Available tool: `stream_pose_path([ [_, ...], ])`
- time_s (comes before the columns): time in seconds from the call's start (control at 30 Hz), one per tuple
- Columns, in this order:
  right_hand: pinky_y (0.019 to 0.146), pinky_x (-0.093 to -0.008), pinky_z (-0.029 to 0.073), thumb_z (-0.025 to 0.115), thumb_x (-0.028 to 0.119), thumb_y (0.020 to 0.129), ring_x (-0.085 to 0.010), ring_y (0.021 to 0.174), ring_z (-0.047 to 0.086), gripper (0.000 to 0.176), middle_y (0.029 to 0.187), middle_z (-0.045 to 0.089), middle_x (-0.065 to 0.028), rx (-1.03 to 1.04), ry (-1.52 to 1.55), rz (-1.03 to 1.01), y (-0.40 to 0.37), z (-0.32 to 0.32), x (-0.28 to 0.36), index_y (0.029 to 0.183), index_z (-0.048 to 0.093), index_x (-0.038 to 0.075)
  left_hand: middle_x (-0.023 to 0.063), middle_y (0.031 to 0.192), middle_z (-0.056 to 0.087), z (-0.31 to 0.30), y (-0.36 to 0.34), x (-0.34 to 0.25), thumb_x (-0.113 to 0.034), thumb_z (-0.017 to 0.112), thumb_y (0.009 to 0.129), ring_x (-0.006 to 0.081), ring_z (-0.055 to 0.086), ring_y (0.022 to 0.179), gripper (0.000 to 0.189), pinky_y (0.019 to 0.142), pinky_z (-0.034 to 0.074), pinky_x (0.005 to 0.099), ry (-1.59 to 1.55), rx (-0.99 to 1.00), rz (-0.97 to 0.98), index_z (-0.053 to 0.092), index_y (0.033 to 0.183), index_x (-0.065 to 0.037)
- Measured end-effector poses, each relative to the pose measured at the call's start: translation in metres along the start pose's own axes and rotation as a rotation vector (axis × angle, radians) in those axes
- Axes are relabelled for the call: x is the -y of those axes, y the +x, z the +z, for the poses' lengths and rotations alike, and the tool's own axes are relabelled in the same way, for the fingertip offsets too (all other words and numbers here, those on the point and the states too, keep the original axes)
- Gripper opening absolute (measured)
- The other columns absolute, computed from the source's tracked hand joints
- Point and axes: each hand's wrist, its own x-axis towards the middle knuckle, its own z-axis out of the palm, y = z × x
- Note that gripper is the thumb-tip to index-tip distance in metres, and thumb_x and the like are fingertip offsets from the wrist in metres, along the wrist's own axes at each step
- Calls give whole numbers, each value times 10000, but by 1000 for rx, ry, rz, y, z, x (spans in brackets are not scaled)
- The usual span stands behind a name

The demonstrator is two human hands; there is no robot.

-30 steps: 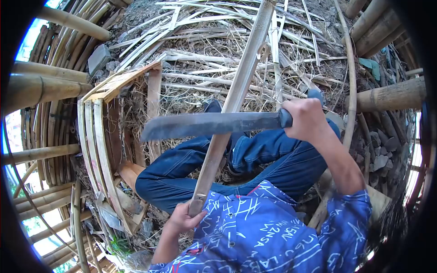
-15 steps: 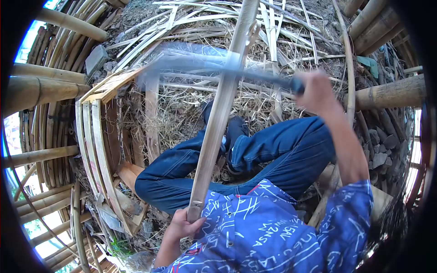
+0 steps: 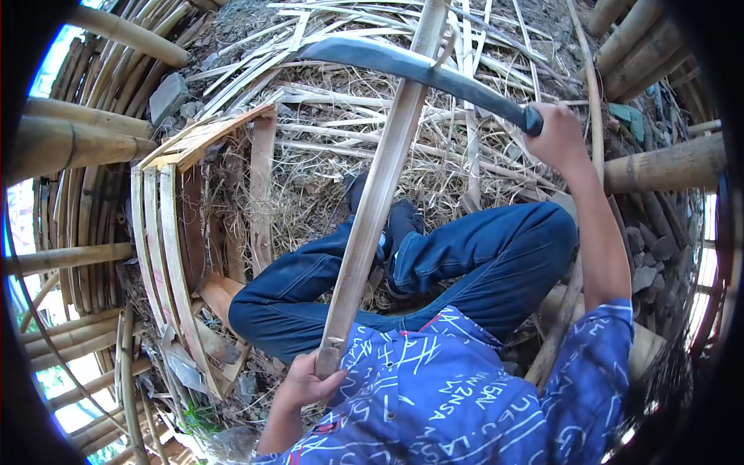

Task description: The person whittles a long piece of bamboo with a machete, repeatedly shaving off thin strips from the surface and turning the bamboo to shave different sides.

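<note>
My left hand [image 3: 312, 381] is closed around the near end of a long split bamboo strip [image 3: 370, 205], which slants up and away from my lap, its hollow side facing me. In my right hand [image 3: 559, 138] is the dark handle of a machete [image 3: 387, 62], its long curved blade pointing left. The blade lies across the far part of the strip, and a thin curl of shaved bamboo stands up just beside it. Fingers of both hands are wrapped round what they hold.
A slatted wooden crate [image 3: 167, 232] stands at my left. Several pale bamboo slivers [image 3: 333, 31] and dry shavings cover the ground ahead. Thick bamboo poles [image 3: 93, 143] line the left side, and another pole [image 3: 666, 163] juts in at right near broken stones [image 3: 647, 263].
The machete has moved farther up the strip, away from me, and a shaving now curls at the blade. My right hand has shifted slightly right. My left hand stays in place.
</note>
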Motion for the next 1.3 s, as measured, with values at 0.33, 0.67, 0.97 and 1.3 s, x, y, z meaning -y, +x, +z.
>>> stream_pose_path([
  [0.33,655,-451,516,659,177,653,-356,708,661,129,681,653,-130,117,119,-218,-28,-9,50,752,641,96,30,602,598,-1,11,5,-55,710,832,94,581,487,161,425,452,252,-78,18,8,564,844,12],
  [0.67,695,-448,539,653,157,683,-355,738,666,153,727,667,-155,-66,9,-96,39,-14,26,824,698,119,78,649,645,13,4,-9,-144,758,798,117,613,549,234,533,492,296,59,97,-7,630,938,-6],
  [0.97,674,-443,524,654,154,683,-356,721,659,109,710,658,-157,-94,-45,-201,52,-16,15,777,665,99,11,636,622,-4,-9,-22,-49,780,763,40,563,576,237,513,449,246,15,54,68,653,959,-8],
  [1.3,640,-430,526,691,193,646,-323,700,673,156,696,663,-122,-33,-64,-130,22,-3,25,781,654,124,20,664,639,2,4,-5,-77,765,792,67,543,560,246,537,467,262,-35,90,-6,633,988,-7],
])
